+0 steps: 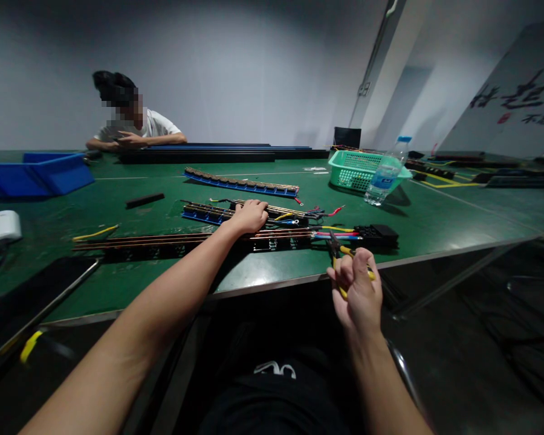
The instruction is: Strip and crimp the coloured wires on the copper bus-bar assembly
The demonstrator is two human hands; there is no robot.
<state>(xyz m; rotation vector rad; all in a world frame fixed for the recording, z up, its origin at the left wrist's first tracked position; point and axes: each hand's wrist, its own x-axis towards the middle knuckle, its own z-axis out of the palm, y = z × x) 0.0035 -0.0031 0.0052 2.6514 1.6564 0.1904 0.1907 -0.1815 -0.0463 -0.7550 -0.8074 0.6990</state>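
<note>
One blue bin (57, 178) stands at left, one mint basket (350, 171) at right behind a bottle (384, 180), contents indistinct; the right hand (359, 291) grasps pliers (334, 244) by a long strip (185, 239) near the table (263, 279) edge; the left hand (252, 215) lies over shorter strips (202, 214), grip unclear.

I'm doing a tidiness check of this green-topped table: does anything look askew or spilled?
The blue-capped clear plastic bottle appears tilted in front of the mint-green perforated plastic basket, whereas bottles normally stand upright; wide-angle distortion may explain it. I see no spill.
</note>
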